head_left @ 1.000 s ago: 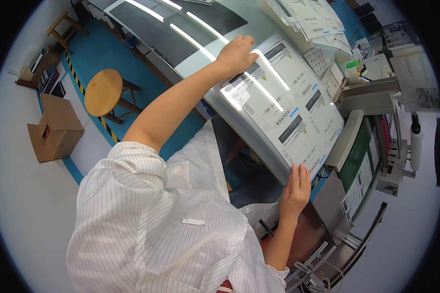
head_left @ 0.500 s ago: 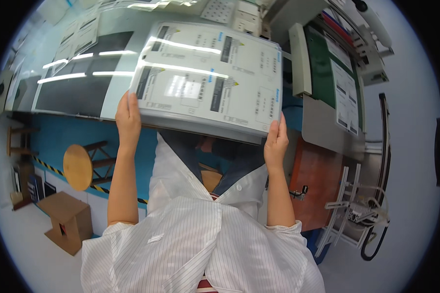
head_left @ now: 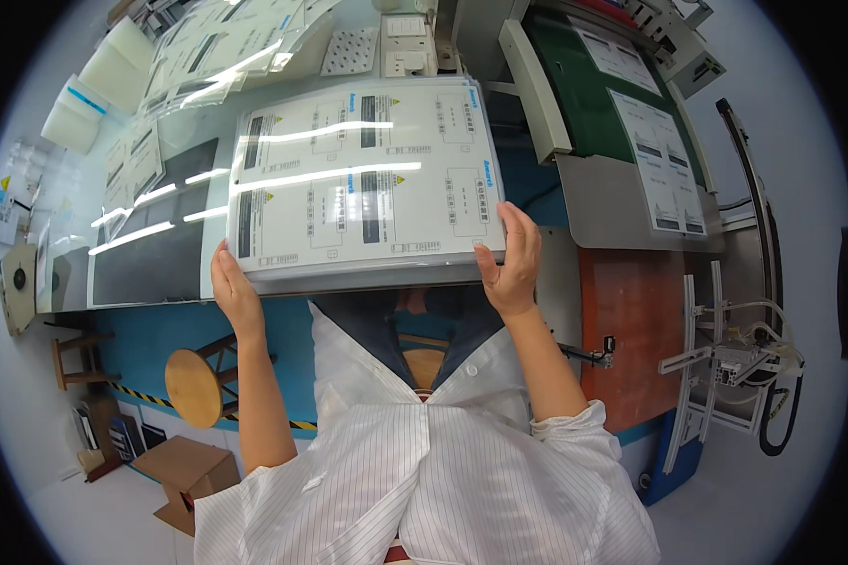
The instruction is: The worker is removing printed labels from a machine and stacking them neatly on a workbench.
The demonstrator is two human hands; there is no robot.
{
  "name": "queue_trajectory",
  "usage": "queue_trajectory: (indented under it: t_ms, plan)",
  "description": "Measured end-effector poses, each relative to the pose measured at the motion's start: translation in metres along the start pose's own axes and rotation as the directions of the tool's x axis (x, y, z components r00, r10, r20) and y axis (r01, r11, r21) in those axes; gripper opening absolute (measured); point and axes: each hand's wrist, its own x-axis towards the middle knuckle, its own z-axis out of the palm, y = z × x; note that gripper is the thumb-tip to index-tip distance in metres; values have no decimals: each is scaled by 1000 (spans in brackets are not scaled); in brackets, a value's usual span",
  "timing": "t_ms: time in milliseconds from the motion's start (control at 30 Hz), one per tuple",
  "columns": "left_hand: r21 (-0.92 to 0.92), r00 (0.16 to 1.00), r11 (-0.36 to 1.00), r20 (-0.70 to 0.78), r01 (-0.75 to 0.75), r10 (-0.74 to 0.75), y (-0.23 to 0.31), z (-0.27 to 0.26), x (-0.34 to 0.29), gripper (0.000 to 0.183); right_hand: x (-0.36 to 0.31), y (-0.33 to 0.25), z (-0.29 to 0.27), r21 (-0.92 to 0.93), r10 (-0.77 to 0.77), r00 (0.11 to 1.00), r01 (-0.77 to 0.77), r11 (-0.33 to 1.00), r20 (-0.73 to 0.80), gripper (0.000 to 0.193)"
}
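Note:
I hold a large glossy stack of white printed sheets (head_left: 363,179) flat in front of me, over the edge of a workbench (head_left: 151,254). My left hand (head_left: 231,292) grips its near left corner. On the near right corner my right hand (head_left: 511,259) clamps down, thumb on top. The sheets carry rows of black and yellow label panels and reflect ceiling lights. My white striped coat fills the lower part of the view.
More printed sheets (head_left: 207,47) and white foam blocks (head_left: 99,80) lie further back on the bench. A machine with a green panel (head_left: 594,94) and an orange-brown plate (head_left: 631,330) stands to the right. A round wooden stool (head_left: 198,386) and a cardboard box (head_left: 184,471) sit on the floor at left.
The view has swung round from the side to face the bench squarely. Both hands have kept hold of the stack, which now lies level and closer in front of me.

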Motion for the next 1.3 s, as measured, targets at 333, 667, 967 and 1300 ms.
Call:
queue_trajectory:
  t_ms: [333, 667, 967, 1300]
  plan:
    - [178, 999, 984, 28, -25, 20, -20, 12, 0, 44, 11, 58, -33, 62, 204, 975, -199, 978, -93, 34]
    - [221, 990, 966, -13, -136, 142, -28, 19, 7, 43, -29, 261, -152, -853, 687, 722, -406, 328, -79, 71]
    - [320, 982, 936, -73, -145, 177, -35, 14, 3, 42, 31, 238, -161, -851, 670, 738, -295, 435, 87, 16]
    - [288, 987, 953, -104, -91, 125, 3, 18, -2, 34, 39, 4, -132, -355, -155, 988, 153, 922, 24, 34]
